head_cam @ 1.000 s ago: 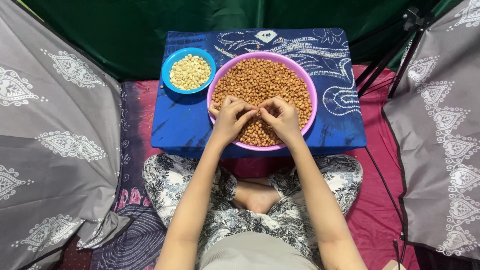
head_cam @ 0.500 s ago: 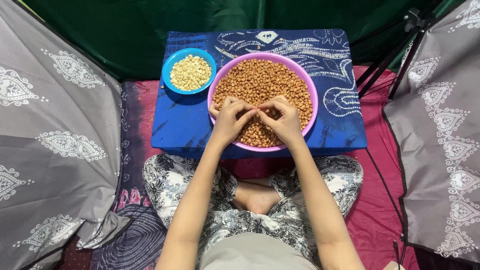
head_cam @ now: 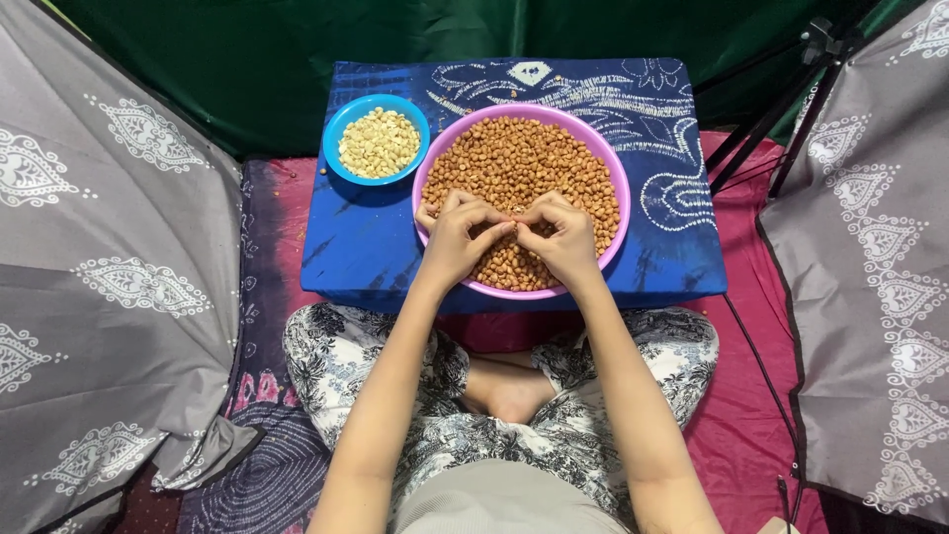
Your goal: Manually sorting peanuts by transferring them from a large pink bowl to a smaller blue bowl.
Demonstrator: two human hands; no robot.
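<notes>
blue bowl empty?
No, the blue bowl is filled with pale peeled nuts, beside the pink bowl of brown ones.

A low counter draped in blue cloth with white patterns carries a large pink bowl heaped with brown-skinned peanuts and, just beside it toward the far left corner, a small blue bowl of pale skinned peanuts.
</notes>
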